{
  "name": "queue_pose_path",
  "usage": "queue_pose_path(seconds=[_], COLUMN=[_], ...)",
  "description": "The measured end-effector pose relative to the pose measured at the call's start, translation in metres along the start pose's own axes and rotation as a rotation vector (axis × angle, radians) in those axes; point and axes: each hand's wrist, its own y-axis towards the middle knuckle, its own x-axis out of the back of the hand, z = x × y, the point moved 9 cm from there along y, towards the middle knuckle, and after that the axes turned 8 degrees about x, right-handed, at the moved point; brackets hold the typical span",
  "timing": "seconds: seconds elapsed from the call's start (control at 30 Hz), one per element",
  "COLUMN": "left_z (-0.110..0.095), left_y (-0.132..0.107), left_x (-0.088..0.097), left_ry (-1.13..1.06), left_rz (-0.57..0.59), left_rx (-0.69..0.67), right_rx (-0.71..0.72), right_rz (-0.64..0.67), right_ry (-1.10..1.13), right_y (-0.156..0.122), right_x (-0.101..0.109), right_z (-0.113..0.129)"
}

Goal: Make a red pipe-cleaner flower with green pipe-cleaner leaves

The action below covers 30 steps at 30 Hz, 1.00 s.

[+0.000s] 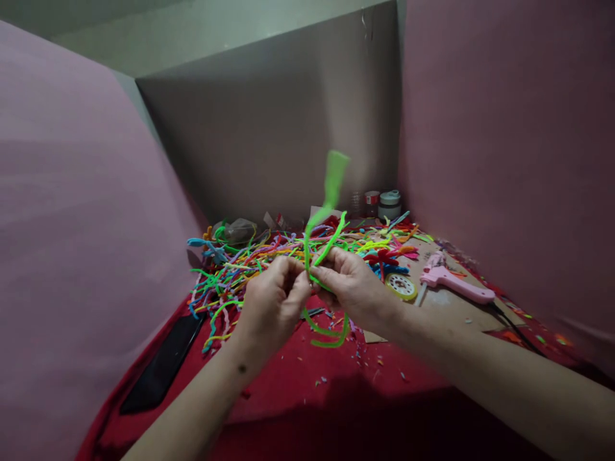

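Observation:
My left hand [281,291] and my right hand [343,275] meet over the front of the table, both closed in a pinch on bright green pipe cleaners [308,246]. One green strand rises from between my fingers, its upper end smeared by motion. A second green end slants up to the right above my right hand. Below the hands a green length curls into an open loop. My fingertips hide where the strands cross. Behind the hands lies a heap of many-coloured pipe cleaners [269,253].
A pink hot glue gun [456,283] lies on cardboard at the right, beside a yellow-rimmed roll [401,287]. A black phone [163,365] rests at the left on the red cloth [288,397]. Jars [389,205] stand at the back. Pink panels [504,160] flank both sides.

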Motion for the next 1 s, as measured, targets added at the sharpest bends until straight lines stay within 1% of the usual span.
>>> queue_pose_path(seconds=[0.07, 0.1, 0.13, 0.17, 0.27, 0.37, 0.5, 0.6, 0.7, 0.77, 0.8, 0.83, 0.9, 0.93, 1.0], left_z=[0.019, 0.025, 0.029, 0.031, 0.034, 0.035, 0.034, 0.032, 0.03, 0.028, 0.026, 0.021, 0.006, -0.005, -0.025], left_y=[0.002, 0.0, -0.002, -0.003, -0.004, -0.004, -0.003, -0.003, -0.003, -0.003, -0.002, -0.001, -0.001, -0.003, -0.016], left_x=[-0.011, -0.017, -0.022, -0.024, -0.025, -0.026, -0.027, -0.027, -0.027, -0.025, -0.022, -0.017, -0.006, -0.002, -0.002], left_ry=[-0.3, -0.419, -0.509, -0.574, -0.664, -0.681, -0.68, -0.655, -0.6, -0.513, -0.439, -0.345, -0.091, 0.052, 0.33], left_rz=[0.126, 0.179, 0.217, 0.237, 0.26, 0.266, 0.288, 0.329, 0.38, 0.383, 0.361, 0.319, 0.199, 0.139, 0.06], left_rx=[0.297, 0.408, 0.488, 0.535, 0.576, 0.562, 0.509, 0.453, 0.404, 0.359, 0.313, 0.239, 0.005, -0.148, -0.485], right_rx=[0.117, 0.179, 0.231, 0.268, 0.289, 0.287, 0.282, 0.262, 0.208, 0.144, 0.096, 0.036, -0.117, -0.203, -0.381], right_rz=[0.013, 0.014, 0.012, 0.008, 0.005, 0.002, 0.01, 0.009, 0.009, 0.009, -0.001, -0.019, -0.053, -0.053, 0.025], right_ry=[-0.114, -0.185, -0.256, -0.318, -0.407, -0.354, -0.264, -0.241, -0.203, -0.135, -0.085, -0.027, 0.093, 0.149, 0.251], right_y=[0.0, -0.001, -0.002, -0.003, -0.005, -0.005, -0.005, -0.005, -0.006, -0.005, -0.005, -0.005, -0.006, -0.006, -0.009], right_x=[-0.001, 0.0, 0.0, 0.001, 0.003, 0.004, 0.004, 0.005, 0.005, 0.002, 0.002, 0.002, 0.003, 0.003, -0.001], right_z=[0.008, 0.013, 0.017, 0.019, 0.019, 0.016, 0.013, 0.01, 0.008, 0.006, 0.004, 0.0, -0.009, -0.015, -0.027])
